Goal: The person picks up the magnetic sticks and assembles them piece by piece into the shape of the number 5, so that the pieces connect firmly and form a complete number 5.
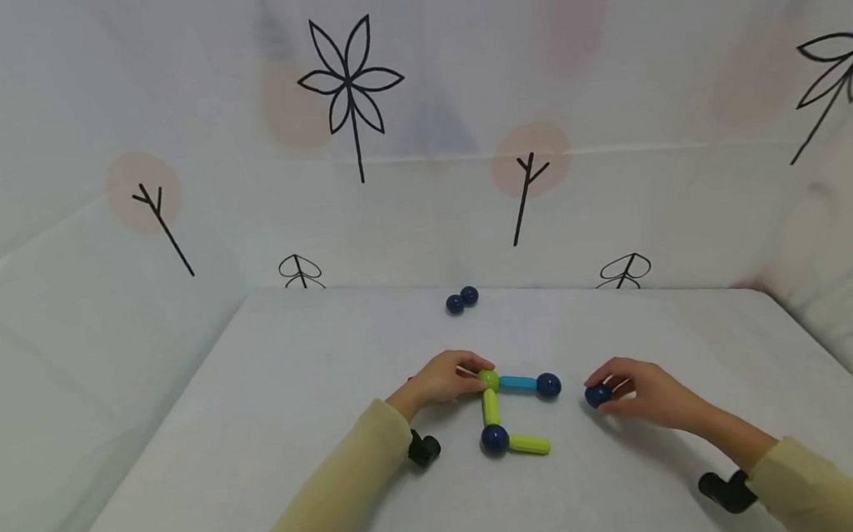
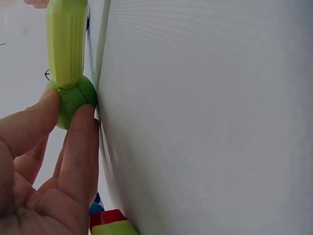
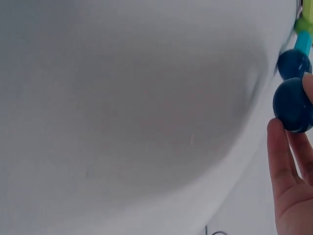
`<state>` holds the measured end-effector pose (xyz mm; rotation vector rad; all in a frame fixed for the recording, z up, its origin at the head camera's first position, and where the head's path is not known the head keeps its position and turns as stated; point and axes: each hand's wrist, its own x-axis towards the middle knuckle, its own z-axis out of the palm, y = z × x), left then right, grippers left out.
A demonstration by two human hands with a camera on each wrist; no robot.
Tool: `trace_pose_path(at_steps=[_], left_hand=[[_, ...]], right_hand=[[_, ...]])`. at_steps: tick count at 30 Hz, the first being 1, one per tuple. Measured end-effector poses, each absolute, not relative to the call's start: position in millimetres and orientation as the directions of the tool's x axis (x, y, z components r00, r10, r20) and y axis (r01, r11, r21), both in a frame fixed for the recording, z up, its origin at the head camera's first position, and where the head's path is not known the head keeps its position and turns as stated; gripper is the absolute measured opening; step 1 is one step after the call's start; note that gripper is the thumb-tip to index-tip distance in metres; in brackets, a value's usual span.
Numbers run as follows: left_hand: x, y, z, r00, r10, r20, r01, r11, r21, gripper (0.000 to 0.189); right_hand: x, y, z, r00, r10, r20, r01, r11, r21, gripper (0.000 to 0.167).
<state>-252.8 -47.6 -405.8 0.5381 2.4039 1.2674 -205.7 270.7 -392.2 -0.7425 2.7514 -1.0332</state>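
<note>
**Left hand [image 1: 446, 377] on the green ball [image 1: 489, 379], right hand [image 1: 645, 391] on the loose blue ball [image 1: 598, 395]**

On the white desk [image 1: 312, 346], the left hand pinches the green ball between thumb and fingers. From it, a light-blue rod [image 1: 518, 384] reaches the end ball [image 1: 549, 386], and a yellow-green rod [image 1: 491, 408] reaches the corner ball [image 1: 495, 440], both dark blue. The right hand holds the loose blue ball with its fingertips, near the end ball but apart from it.

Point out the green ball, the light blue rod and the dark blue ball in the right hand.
Green ball [image 1: 490, 379], head view: its visible middle.
Light blue rod [image 1: 518, 384], head view: middle of its length.
Held dark blue ball [image 3: 292, 105], right wrist view: its uncovered side.
</note>
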Motion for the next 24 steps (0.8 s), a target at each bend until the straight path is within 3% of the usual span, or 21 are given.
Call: trace_pose_path(at_steps=[13, 24], left_hand=[[-255, -48, -408, -0.857, 0.498, -0.133, 0.176, 0.524, 0.833, 0.027], [-256, -48, -410, -0.854, 0.504, -0.130, 0.181, 0.522, 0.833, 0.027]], right_hand=[[-189, 247, -395, -0.772, -0.626, 0.114, -0.516, 0.511, -0.688, 0.032], [-184, 232, -396, -0.704, -0.708, 0.057, -0.491, 0.428, -0.759, 0.029]])
